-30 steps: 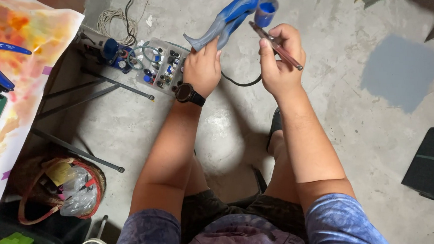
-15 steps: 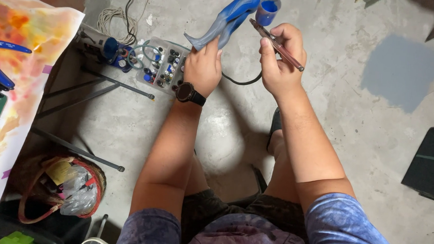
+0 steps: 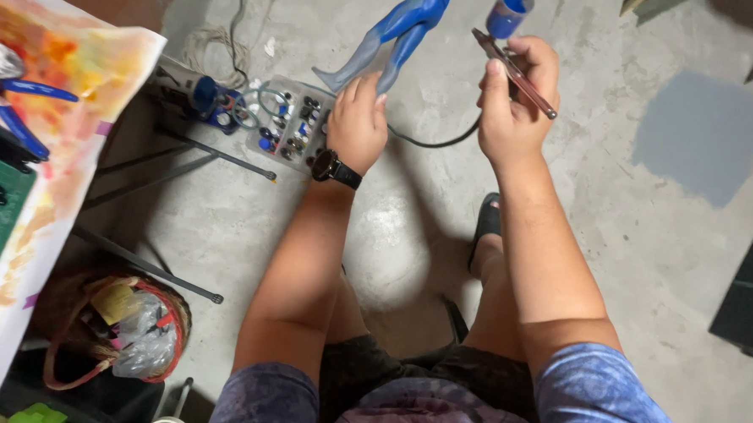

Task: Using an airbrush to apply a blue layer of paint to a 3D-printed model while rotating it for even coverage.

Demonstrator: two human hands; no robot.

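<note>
My left hand [image 3: 357, 122], with a black watch on the wrist, grips the grey lower legs of a blue figurine [image 3: 399, 31] that slants up toward the top edge. My right hand [image 3: 517, 99] is closed around an airbrush [image 3: 515, 69] with a blue paint cup [image 3: 509, 12] on top. The airbrush tip points at the figurine from the right, a short gap apart. A dark hose [image 3: 434, 141] loops from the airbrush down between both hands.
A clear tray of small paint bottles [image 3: 289, 125] lies on the concrete floor under my left hand. A paint-stained paper sheet [image 3: 68, 96] covers a table at the left. A basket of bags [image 3: 117, 327] sits lower left. A grey painted patch [image 3: 701, 137] marks the floor at right.
The figurine and both hands sit slightly higher in view than a second ago; the grips are unchanged.
</note>
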